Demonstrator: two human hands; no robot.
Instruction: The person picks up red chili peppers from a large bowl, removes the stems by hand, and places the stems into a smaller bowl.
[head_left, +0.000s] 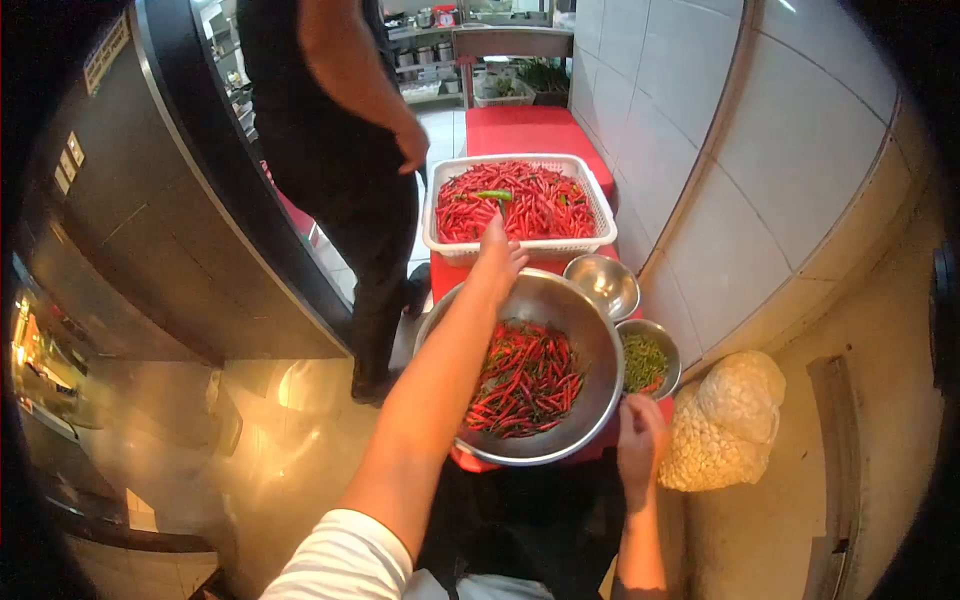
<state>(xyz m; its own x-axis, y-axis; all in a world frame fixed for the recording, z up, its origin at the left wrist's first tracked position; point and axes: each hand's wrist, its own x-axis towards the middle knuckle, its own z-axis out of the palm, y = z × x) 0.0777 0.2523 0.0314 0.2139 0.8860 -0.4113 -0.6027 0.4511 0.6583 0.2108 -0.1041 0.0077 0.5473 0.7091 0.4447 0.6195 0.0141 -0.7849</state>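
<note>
Around you: a red table (530, 130) runs along the tiled wall (780, 150), and a steel cabinet (150, 230) fills your left side.
In the way: another person (330, 120) stands just left of the table. Their hand (412, 146) hangs near the basket's far left corner, apart from yours.
Small bowls: an empty steel bowl (603, 283) and a bowl of green stems (645, 362) sit just right of the big bowl.
Sack: a pale mesh sack (725, 420) lies right of the table.
White basket (600, 210): heaped with red chilies (545, 205), with one green chili (492, 195) on top, just beyond the big bowl.
Big bowl (592, 340): it holds more chilies and sits right in front of you.
Your left hand (497, 258): it reaches across the big bowl and over the basket's near rim. The fingers are stretched forward and close together, with the tips at the chilies below the green one. I cannot tell whether they pinch one.
Your right hand (640, 432): it is at the big bowl's near right rim with the fingers curled in. I cannot tell whether it grips the rim.
</note>
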